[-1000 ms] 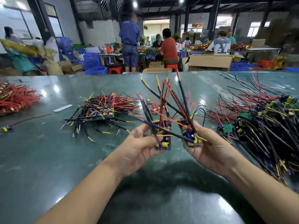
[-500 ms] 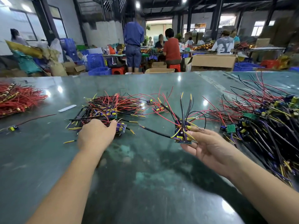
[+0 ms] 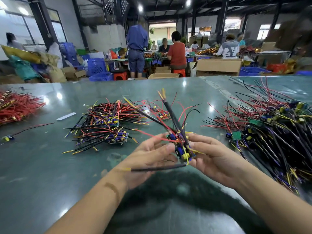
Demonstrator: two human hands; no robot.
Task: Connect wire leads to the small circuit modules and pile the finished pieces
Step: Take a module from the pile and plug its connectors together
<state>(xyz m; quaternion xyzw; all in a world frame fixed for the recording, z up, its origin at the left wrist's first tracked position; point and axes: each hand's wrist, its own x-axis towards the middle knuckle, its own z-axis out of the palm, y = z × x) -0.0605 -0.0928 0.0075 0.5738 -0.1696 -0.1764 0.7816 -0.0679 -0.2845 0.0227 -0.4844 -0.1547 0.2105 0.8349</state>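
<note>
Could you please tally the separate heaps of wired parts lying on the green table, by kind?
Heaps of black-and-red wired circuit modules: 2, centre-left and far right
Bundles of mostly red wires: 1, far left
Total: 3 heaps on the green table

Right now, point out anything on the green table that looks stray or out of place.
One small yellow-and-blue module with a long red-and-black lead lies alone near the left edge of the glossy green table, apart from every heap. A white strip also lies loose, left of the stacked pile of wired modules.
</note>
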